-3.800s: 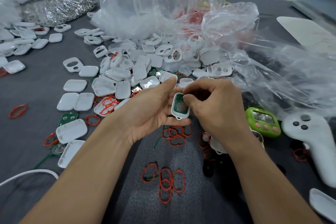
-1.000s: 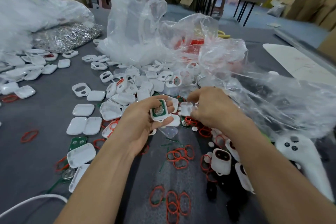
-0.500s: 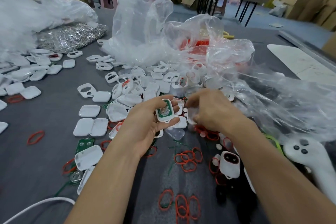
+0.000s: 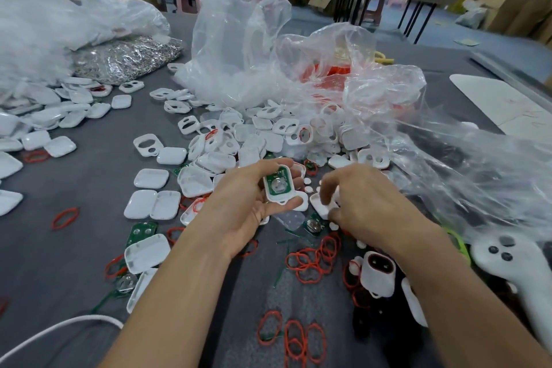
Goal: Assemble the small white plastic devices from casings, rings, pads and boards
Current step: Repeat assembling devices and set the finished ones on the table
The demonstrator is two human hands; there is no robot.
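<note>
Gripping an open casing (image 4: 281, 198), its board (image 4: 277, 185) seated, the left hand (image 4: 245, 209) is midway. Beside that casing, the right hand (image 4: 367, 203) pinches a cover (image 4: 317, 207); a heap (image 4: 254, 140) waits.

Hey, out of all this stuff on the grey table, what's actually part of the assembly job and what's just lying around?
Job: white plastic casing with green board, gripped by left hand; white casing half pinched by right hand; loose white casings; red rubber rings; small white round pads.
Lying about: white game controller; clear plastic bags; white cable.
</note>
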